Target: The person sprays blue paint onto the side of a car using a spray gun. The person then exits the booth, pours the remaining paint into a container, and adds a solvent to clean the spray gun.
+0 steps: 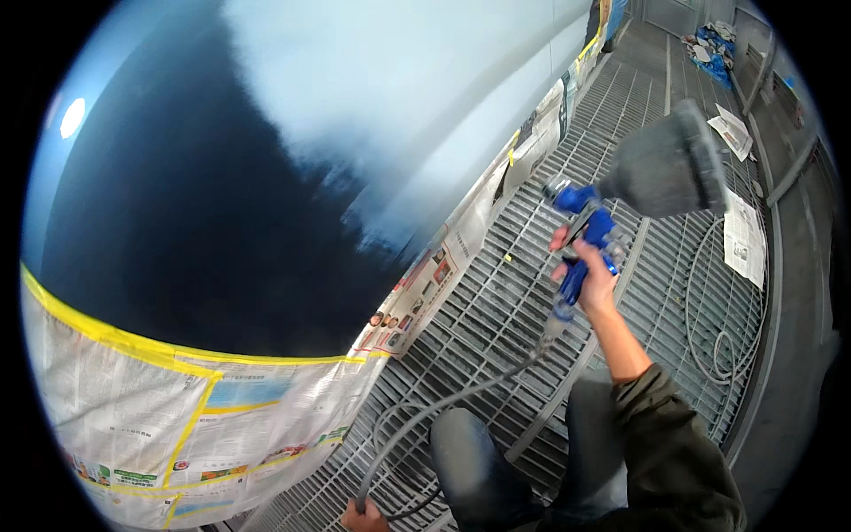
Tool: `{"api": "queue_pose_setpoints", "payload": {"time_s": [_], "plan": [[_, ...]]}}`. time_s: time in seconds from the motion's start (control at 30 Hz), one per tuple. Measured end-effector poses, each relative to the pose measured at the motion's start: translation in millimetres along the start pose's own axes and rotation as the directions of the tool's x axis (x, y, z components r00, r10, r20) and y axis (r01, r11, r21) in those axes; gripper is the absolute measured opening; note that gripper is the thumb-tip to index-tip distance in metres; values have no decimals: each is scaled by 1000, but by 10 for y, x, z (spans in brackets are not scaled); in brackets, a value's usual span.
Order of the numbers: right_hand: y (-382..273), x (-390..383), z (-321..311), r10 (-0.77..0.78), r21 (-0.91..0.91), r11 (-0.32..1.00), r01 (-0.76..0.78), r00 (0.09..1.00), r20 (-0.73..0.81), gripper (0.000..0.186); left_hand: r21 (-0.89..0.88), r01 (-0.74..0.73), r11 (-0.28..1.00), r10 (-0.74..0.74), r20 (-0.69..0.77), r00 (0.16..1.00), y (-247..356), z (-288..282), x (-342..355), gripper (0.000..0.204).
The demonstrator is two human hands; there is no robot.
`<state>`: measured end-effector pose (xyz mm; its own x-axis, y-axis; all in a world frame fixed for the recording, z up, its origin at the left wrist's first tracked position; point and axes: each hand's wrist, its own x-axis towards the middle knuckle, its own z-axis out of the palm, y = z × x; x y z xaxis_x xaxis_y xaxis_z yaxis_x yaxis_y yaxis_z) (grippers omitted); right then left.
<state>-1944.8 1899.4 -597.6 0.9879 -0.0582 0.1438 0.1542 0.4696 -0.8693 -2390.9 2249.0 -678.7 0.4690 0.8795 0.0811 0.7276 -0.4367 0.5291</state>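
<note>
Head view. Landmark: the big curved panel [204, 222], dark over its lower left part, pale blue toward its upper right, the border between the two ragged.

Right hand [599, 277]: to the right of the panel, wrapped round the handle of a blue spray gun [599, 229], fingers at the trigger side. Gun stands apart from the panel, its nozzle end turned toward it. A large dark grey cup [665, 173] sits on the gun, on the side away from the panel; slightly blurred.

Left hand [365, 516]: below the panel, partly cut off by the lower edge, grasping a grey hose [434, 408] that runs up to the foot of the gun's handle.

Newspaper [266, 421] covers the area along the panel's lower edge, fixed with yellow tape [97, 332]; more runs up its right side. Slatted metal floor [479, 337] right of the panel. Farther right, well apart from it: a coiled thin line [691, 301], a loose paper sheet [743, 238], and a blue-and-white heap [714, 53] higher up.
</note>
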Motion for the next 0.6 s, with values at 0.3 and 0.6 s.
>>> {"api": "queue_pose_setpoints", "payload": {"time_s": [0.3,0.6], "plan": [[297,255,-1263,-90,-220,971,94,996,29,37,-137,-393,909,416,273,867,980,1371,-163,40],[557,217,-447,366,6,927,-376,907,209,29,-402,53,914,-163,-243,956,432,591,-519,13]]}}
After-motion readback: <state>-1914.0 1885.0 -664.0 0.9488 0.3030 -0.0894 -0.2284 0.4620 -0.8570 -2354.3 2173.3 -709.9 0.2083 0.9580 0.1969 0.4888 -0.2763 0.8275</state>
